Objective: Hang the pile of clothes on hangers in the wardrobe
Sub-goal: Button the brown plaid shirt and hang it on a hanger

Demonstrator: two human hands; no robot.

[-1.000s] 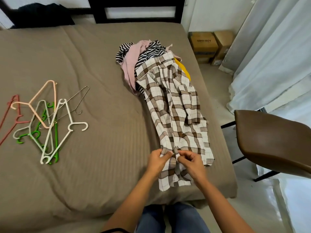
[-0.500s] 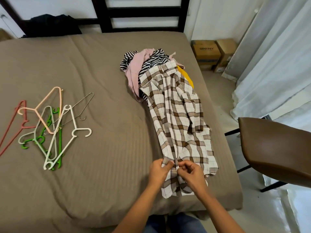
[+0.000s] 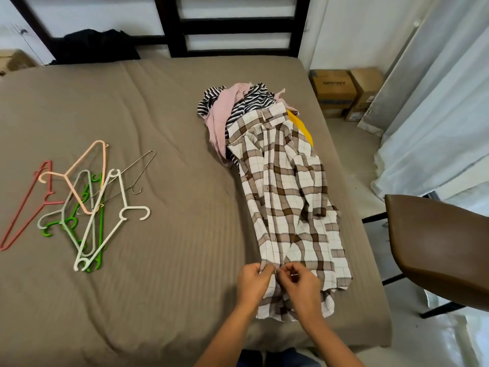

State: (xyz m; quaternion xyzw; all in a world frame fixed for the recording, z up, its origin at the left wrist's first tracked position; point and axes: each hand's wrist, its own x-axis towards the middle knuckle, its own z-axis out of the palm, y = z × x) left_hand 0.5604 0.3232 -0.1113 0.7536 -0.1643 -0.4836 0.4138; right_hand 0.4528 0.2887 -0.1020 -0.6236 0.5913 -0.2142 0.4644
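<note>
A brown-and-white checked shirt (image 3: 288, 202) lies stretched along the right side of the bed, its collar resting on a pile of clothes (image 3: 238, 107) with striped, pink and yellow pieces. My left hand (image 3: 251, 284) and my right hand (image 3: 300, 283) sit side by side at the shirt's lower front and each pinches the fabric at the button strip. Several plastic hangers (image 3: 87, 207) in pink, white and green, plus a wire one, lie tangled on the left of the bed.
The brown bed (image 3: 158, 260) fills most of the view, with a dark headboard and a black garment (image 3: 92, 46) behind it. A brown chair (image 3: 436, 247) stands at the right. Cardboard boxes (image 3: 344, 91) and white curtains (image 3: 436, 115) are beyond the bed's right edge.
My view has tilted up a little, so everything sits lower in frame. Both hands stay pinched at the same spot on the shirt's lower front.
</note>
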